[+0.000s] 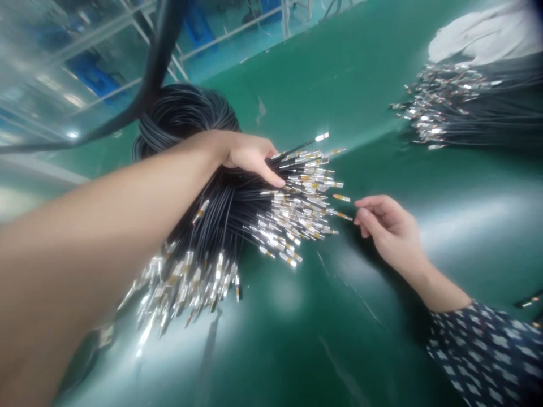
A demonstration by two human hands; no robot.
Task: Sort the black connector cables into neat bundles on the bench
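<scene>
A thick bundle of black cables (229, 209) lies across the green table, its many ends tipped with silvery metal connectors (292, 209). My left hand (254, 158) reaches over the bundle and grips it just behind one fan of connectors, thumb on top and the other fingers mostly hidden. A second fan of connector ends (190, 282) spreads toward me below my left forearm. To the right of the tips is my right hand (388, 226), thumb and fingers pinched close beside a protruding connector. Whether anything is between those fingertips is too small to tell.
The cables' coiled part (186, 116) sits behind my left wrist. Another pile of black cables with metal ends (449, 104) lies at the far right, by a white cloth (487, 34). A dark blurred strap or tube (153, 73) crosses the upper left, before metal railings.
</scene>
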